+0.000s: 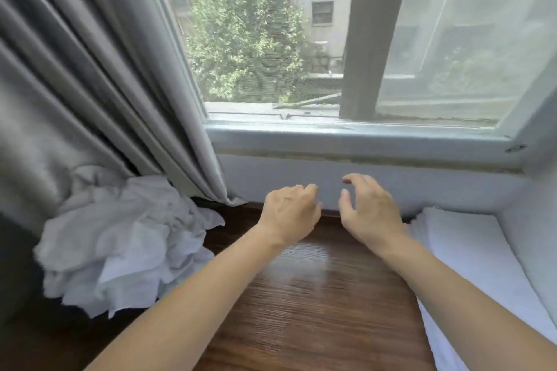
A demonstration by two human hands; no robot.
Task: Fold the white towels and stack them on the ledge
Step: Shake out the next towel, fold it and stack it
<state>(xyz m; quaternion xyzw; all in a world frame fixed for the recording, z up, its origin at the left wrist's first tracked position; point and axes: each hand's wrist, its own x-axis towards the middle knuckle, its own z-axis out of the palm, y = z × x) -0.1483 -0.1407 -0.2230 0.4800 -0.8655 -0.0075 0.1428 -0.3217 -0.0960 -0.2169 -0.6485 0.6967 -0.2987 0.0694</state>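
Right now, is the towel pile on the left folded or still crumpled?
Crumpled. The left pile is a loose, wrinkled heap against the curtain; neither hand touches it. The towels at right lie flat.

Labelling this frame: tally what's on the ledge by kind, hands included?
Crumpled towel pile: 1, single towels in it cannot be counted
Folded towel stack: 1
Hands: 2, left hand and right hand, both empty above the wooden ledge
Total: 4
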